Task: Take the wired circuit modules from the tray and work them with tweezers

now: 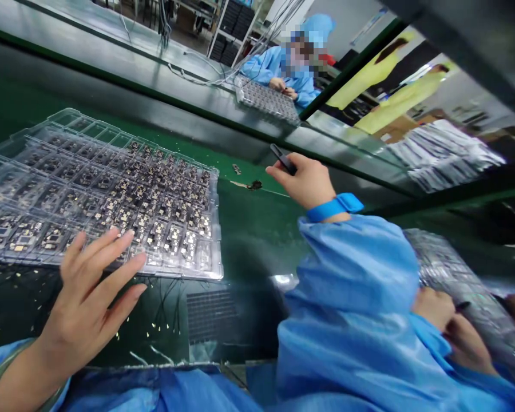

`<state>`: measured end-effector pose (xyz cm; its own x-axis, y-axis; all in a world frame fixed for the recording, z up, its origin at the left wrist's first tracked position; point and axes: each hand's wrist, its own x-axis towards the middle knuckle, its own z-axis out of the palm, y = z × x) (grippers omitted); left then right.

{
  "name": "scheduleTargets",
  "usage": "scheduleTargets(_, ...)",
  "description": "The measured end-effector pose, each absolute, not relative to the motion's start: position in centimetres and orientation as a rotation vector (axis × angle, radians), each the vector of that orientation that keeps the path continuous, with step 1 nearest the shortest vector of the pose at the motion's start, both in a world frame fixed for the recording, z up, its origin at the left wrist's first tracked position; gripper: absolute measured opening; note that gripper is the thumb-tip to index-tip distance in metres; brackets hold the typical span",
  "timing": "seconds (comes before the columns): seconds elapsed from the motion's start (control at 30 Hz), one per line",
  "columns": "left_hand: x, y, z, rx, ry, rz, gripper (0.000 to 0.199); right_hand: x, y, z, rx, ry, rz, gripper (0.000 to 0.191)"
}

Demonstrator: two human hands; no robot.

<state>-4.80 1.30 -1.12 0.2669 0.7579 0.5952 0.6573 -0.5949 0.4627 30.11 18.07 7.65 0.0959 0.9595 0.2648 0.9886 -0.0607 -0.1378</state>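
Observation:
A clear plastic tray (218,229) lies on the green bench at the left, holding rows of small gold-and-black electronic modules (154,212). My left hand (90,292) rests its fingertips on the tray's near edge, with the fingers spread. My right hand (306,180) is raised beyond the tray's right side, shut on black tweezers (283,159), and a blue wristband (335,207) circles that wrist. Just left of my right hand, a small dark component (254,185) lies on the mat.
Gold scraps and thin black wires (167,303) litter the glossy green mat near my left hand. A co-worker's hands (433,309) work over another tray at the lower right. Farther along a raised shelf, a blue-gowned person (278,74) handles a third tray.

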Motion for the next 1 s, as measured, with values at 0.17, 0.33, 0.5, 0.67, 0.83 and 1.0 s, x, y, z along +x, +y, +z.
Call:
scheduleTargets(0.17,-1.8,-0.8,-0.6,1.852,1.095,1.16,0.053,26.9,9.6,9.8,-1.729,-1.926,0.11,0.013)
scheduleTargets(0.33,1.6,-1.1,-0.4,1.267,0.85,1.119,0.067,23.2,2.8,9.5,-1.394,-1.925,0.535,0.006)
scheduleTargets(0.5,2.5,-0.9,0.2,1.03,0.757,0.87,0.024,22.7,0.3,7.4,-1.322,-1.858,0.639,0.008)
scheduleTargets(0.67,2.5,-1.1,-0.1,0.761,0.543,0.919,0.027,22.6,-2.4,4.4,-1.294,-1.363,0.324,0.017)
scheduleTargets(0.83,3.0,-1.4,-0.1,0.659,0.508,0.955,0.018,19.5,-5.3,2.4,-1.145,-1.808,0.61,0.033)
scheduleTargets(1.0,3.6,-1.9,-0.2,0.636,0.565,0.971,0.015,17.3,-5.3,1.2,-1.173,-1.73,0.507,0.035)
